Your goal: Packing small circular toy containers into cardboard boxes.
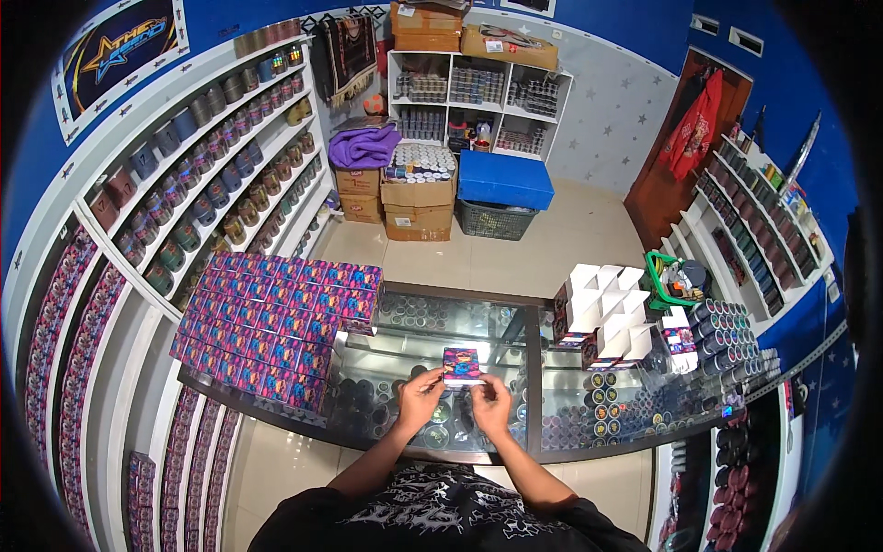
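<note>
Over the glass counter (501, 428) I hold a small colourful box (462, 363), printed in purple, pink and blue, with a white edge facing me. My left hand (420, 396) pinches its near left corner, and my right hand (492, 403) grips its near right corner. A large block of matching boxes (267, 322) covers the counter's left part, stacked in rows. To the right stands a group of white boxes (607, 308) with their flaps up. Whether the box in my hands is open at the near end is too small to tell.
Cans (722, 336) stand stacked at the counter's right end, beside a green basket (671, 281). Shelves of cans (212, 175) line the left wall. Beyond the counter are cardboard boxes (418, 207) and a crate with a blue lid (506, 179).
</note>
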Available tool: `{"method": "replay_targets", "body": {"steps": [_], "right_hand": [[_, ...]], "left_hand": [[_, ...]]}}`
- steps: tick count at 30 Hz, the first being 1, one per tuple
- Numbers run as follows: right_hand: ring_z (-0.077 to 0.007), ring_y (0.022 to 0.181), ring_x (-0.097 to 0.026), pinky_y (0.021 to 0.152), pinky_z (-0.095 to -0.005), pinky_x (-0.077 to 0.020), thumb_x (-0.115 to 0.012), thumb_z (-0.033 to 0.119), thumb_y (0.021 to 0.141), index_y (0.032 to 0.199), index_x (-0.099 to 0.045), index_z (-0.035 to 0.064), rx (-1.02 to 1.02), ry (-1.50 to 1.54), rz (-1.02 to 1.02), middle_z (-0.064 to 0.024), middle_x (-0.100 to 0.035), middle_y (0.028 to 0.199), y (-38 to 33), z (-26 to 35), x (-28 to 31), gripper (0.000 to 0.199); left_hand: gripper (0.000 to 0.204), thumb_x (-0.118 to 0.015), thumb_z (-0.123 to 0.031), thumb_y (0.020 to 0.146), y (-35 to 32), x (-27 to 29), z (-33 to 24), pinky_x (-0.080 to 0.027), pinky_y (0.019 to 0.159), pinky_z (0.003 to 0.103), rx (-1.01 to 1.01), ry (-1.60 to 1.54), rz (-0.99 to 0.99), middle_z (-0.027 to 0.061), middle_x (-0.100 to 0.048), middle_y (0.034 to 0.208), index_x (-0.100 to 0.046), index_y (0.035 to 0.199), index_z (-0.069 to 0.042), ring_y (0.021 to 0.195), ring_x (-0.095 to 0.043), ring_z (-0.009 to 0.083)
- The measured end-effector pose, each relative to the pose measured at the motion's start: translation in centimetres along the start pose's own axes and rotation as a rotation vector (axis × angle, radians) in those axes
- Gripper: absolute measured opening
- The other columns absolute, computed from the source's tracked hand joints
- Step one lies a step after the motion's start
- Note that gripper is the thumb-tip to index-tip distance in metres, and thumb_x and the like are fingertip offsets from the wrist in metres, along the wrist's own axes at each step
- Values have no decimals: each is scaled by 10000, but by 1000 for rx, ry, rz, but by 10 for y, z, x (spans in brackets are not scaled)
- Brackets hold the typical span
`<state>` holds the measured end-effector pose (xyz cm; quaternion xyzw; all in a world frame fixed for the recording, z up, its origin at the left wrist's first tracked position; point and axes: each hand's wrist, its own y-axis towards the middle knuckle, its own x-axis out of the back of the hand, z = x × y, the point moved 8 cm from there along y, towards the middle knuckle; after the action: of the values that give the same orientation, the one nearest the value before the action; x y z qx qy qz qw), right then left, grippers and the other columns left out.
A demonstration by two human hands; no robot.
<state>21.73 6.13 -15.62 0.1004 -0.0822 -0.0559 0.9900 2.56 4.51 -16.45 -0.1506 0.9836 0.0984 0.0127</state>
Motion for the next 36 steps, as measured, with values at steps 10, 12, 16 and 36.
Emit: {"method": "replay_targets", "body": {"steps": [10, 12, 16, 36], "right_hand": [[-26, 626, -495, 567, -197, -397, -694, 115, 875, 828, -635, 32, -136, 131, -46, 34, -604, 705, 6, 4, -6, 112], [-21, 612, -480, 553, -195, -383, -704, 117, 870, 798, -624, 35, -137, 129, -100, 41, -590, 688, 3, 0, -6, 135], [-12, 577, -443, 526, -195, -360, -724, 115, 859, 725, -595, 42, -192, 100, -156, 54, -556, 637, -3, -8, 0, 199], [-136, 873, -660, 734, -259, -495, -713, 32, 840, 719, -585, 0, -211, 67, -103, -103, -684, 782, -11, -2, 1, 179]], "left_hand": [[336, -642, 38, 789, -5, 0, -26, -553, 735, 286, -105, 215, 53, 146, -699, 1041, -658, 1118, -23, 889, -681, 158], [346, -636, 40, 790, -3, -3, -29, -551, 750, 284, -66, 136, 39, 144, -698, 1049, -637, 1133, -2, 926, -679, 161], [293, -638, 34, 821, -10, -5, -26, -537, 788, 263, 39, 54, 7, 132, -701, 1028, -609, 1113, 37, 922, -678, 156], [200, -728, -23, 821, -2, -6, -6, -537, 761, 244, 162, -11, -24, 86, -711, 894, -671, 998, 50, 834, -676, 129]]}}
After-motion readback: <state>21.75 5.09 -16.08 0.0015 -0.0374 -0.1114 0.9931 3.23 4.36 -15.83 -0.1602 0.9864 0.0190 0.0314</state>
